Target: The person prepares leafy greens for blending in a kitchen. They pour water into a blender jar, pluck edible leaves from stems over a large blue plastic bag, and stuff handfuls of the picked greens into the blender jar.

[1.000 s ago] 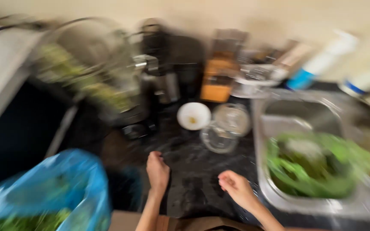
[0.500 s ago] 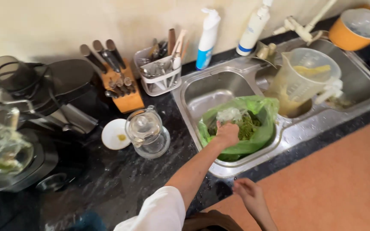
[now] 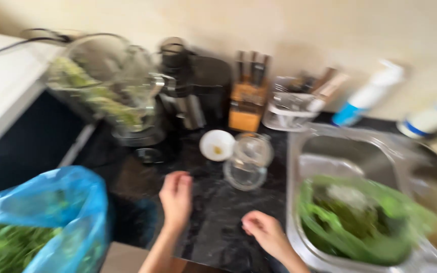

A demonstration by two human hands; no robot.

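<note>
My left hand [image 3: 176, 198] hovers over the dark marble counter [image 3: 218, 217], fingers loosely together, holding nothing. My right hand [image 3: 262, 231] is lower and nearer the sink [image 3: 324, 156], fingers curled; the blur hides whether anything is in it. A green bag of leafy greens [image 3: 355, 217] lies in the sink to the right. A clear glass jar [image 3: 248, 162] and a small white dish [image 3: 217, 145] stand just beyond my hands. A blue bag of greens [image 3: 41, 222] sits at the lower left.
A blender jug with green leaves [image 3: 102, 91] stands at the back left beside a dark appliance [image 3: 193, 86]. A knife block [image 3: 247, 103], a utensil rack [image 3: 292, 103] and two spray bottles [image 3: 367, 93] line the wall. The whole frame is blurred.
The view has swung back left. My left hand has left the greens in the sink and now hovers over the counter. My right hand sits near the sink's edge.
</note>
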